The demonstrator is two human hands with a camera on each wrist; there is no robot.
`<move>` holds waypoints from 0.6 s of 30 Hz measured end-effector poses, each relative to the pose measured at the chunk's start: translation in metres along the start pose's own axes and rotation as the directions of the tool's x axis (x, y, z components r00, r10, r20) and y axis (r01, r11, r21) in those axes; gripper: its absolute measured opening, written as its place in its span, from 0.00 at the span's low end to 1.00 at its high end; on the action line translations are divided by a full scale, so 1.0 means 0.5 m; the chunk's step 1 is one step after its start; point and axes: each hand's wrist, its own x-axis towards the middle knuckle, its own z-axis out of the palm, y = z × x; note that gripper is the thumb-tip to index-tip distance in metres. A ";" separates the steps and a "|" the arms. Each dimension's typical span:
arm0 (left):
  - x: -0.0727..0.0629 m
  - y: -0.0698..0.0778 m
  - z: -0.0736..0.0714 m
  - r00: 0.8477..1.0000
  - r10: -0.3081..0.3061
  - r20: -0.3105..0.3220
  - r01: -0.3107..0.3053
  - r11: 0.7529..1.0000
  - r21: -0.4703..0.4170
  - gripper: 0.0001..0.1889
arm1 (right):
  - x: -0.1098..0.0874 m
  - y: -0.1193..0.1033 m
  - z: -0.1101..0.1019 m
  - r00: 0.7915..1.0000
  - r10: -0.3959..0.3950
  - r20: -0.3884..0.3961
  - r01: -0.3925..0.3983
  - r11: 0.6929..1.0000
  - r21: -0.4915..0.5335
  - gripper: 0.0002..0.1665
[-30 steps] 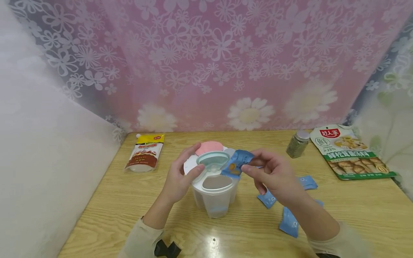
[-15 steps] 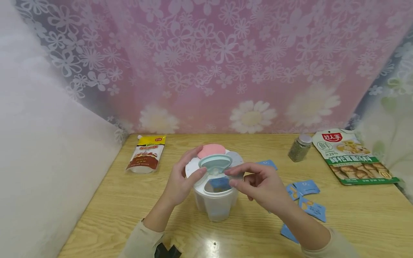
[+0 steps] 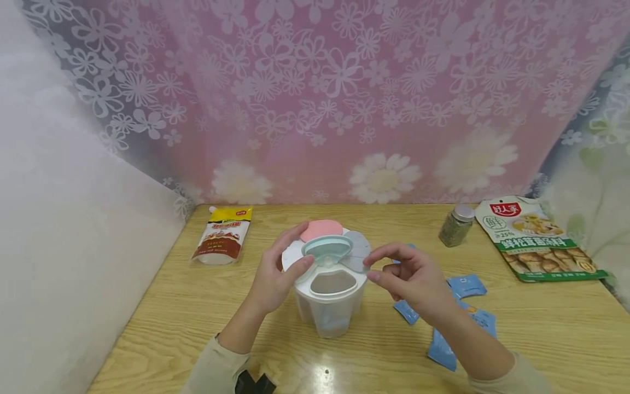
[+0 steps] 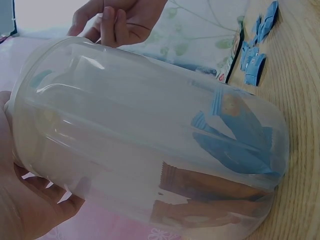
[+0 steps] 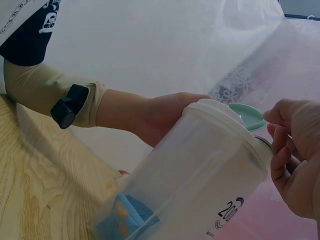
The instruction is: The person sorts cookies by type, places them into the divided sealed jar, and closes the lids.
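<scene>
A clear storage canister (image 3: 332, 320) with a white lid stands on the table, its mint-green flap (image 3: 327, 245) raised beside an uncovered opening. My left hand (image 3: 274, 273) grips the lid's left side, thumb on top and fingers round the far edge. Just off the lid's right edge, my right hand (image 3: 412, 282) has loosely bent fingers, with nothing between thumb and forefinger. Through the wall in the left wrist view, blue packets (image 4: 235, 145) lie at the bottom of one compartment and brown packets (image 4: 210, 184) in another.
Several loose blue packets (image 3: 466, 285) lie right of the canister, partly behind the right hand and forearm. Farther back are a glass jar (image 3: 456, 225) of dried herbs and a green-white food bag (image 3: 538, 238). A spouted pouch (image 3: 223, 235) lies at left.
My right hand carried a blue packet to the opening and let it drop inside, then drew back to the right. The left hand has kept its grip on the lid.
</scene>
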 end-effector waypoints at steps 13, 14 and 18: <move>-0.003 -0.001 -0.002 1.000 -0.016 0.006 0.016 1.000 -0.008 0.31 | 0.000 0.021 -0.058 0.994 0.057 -0.089 -0.060 0.998 -0.031 0.16; -0.003 -0.001 -0.001 1.000 -0.014 0.005 0.014 1.000 -0.005 0.31 | 0.001 0.025 -0.063 0.993 0.061 -0.098 -0.065 0.997 -0.032 0.15; -0.001 -0.002 -0.001 1.000 -0.001 0.005 0.001 1.000 0.002 0.31 | 0.010 0.040 -0.086 0.988 0.068 -0.138 -0.075 0.996 -0.040 0.14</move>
